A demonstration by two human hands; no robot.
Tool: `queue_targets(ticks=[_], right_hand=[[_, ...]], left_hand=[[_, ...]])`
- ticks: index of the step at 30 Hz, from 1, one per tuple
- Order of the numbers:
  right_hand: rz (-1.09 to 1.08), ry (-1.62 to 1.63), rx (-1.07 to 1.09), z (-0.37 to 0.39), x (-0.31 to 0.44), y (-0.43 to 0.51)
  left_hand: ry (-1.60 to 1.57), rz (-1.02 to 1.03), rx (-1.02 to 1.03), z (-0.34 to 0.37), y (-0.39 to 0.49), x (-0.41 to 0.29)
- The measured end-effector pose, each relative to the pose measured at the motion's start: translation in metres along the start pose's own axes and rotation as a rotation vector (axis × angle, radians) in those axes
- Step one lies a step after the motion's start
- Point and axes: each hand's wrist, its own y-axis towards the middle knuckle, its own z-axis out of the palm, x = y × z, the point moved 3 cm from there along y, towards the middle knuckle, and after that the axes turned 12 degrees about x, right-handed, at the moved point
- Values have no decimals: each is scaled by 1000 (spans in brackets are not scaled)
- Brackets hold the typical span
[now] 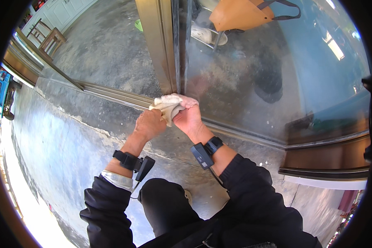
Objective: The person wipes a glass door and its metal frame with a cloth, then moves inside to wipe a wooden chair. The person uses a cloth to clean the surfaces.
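Note:
A pale cloth (167, 104) is bunched between my two hands at the foot of a brass-coloured door frame post (159, 46). My left hand (152, 121) grips the cloth's near left edge. On its right side my right hand (187, 116) holds the cloth, fingers partly covered by it, close to the corner where post and bottom rail meet. To the right stands the glass door panel (235, 80), its surface spotted and reflective. The metal floor track (117, 98) runs left from the cloth. Both wrists carry strapped black devices.
Behind the glass, an orange bag (241, 14) with dark handles sits above a metal rack holding light shoes (201, 34). A wooden chair (51, 38) stands inside at upper left, near white cabinets (57, 14). A blue vehicle (3, 93) is at far left. My bent knee (164, 201) is below my hands.

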Motion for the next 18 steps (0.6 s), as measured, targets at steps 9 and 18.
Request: queue_targets(ticks=[9,18], right_hand=[[-79,165,-309,-125,-68,13],[-79,191,-241,-98,-28,-14]], left_hand=[[-40,33,23,8,-30,11],[-71,117,105,31,-3,-3]])
